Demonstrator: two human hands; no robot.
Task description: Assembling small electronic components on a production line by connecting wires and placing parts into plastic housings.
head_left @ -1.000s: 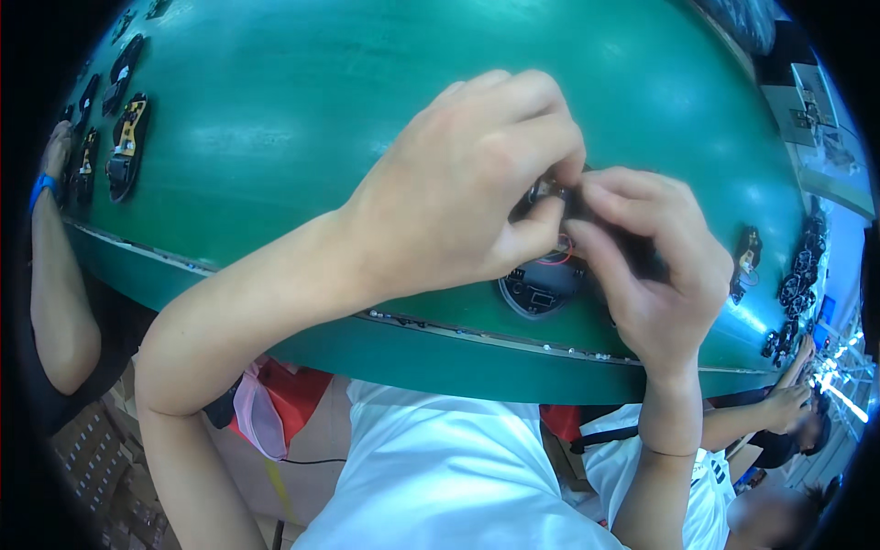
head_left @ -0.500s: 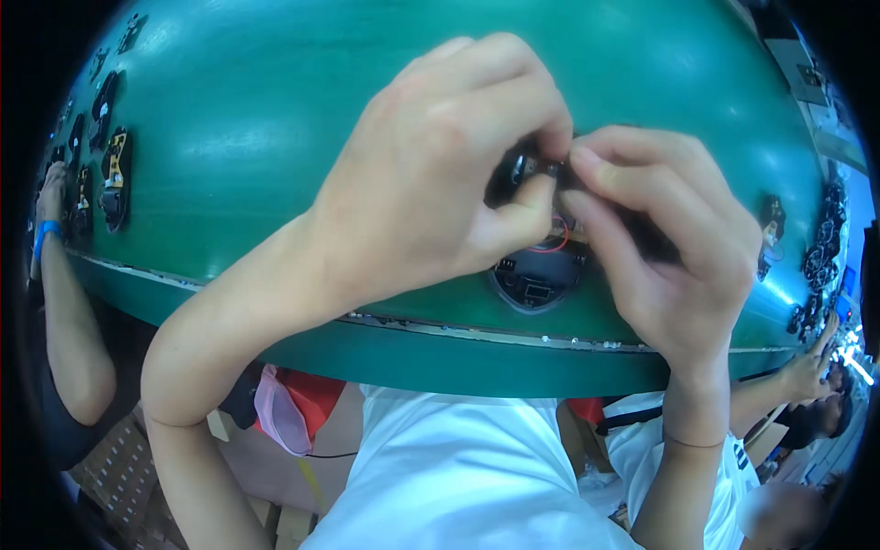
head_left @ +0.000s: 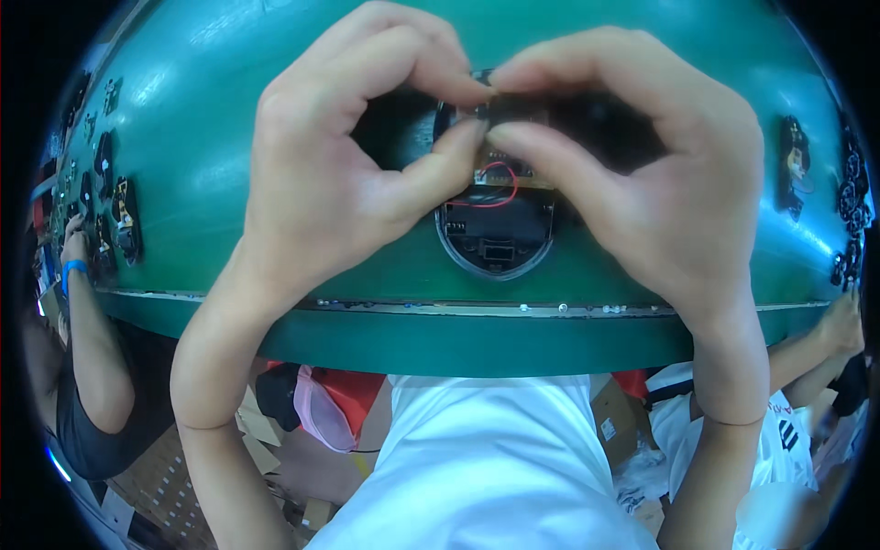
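Observation:
A black rounded housing [head_left: 497,243] lies on the green table in front of me, its inside facing up. Inside it a circuit board [head_left: 530,172] shows, with a looped red wire [head_left: 515,188] across its lower edge. My left hand [head_left: 321,165] and my right hand [head_left: 678,165] arch over the housing from either side. On each, thumb and index finger come together above the board's upper part, the tips almost meeting in the middle. Whatever small thing they pinch is too small or hidden to make out. The fingers partly cover the housing's upper half.
Several similar opened black housings [head_left: 126,218] lie at the left, near a co-worker's hand with a blue wristband [head_left: 75,266]. Another housing [head_left: 794,167] rests at the right, beside a row of black parts [head_left: 852,188]. The table's front edge [head_left: 440,305] runs below my hands.
The view has shifted. My left hand has turned and its fingertips have moved toward the right hand's, above the board; more of the housing and red wire shows.

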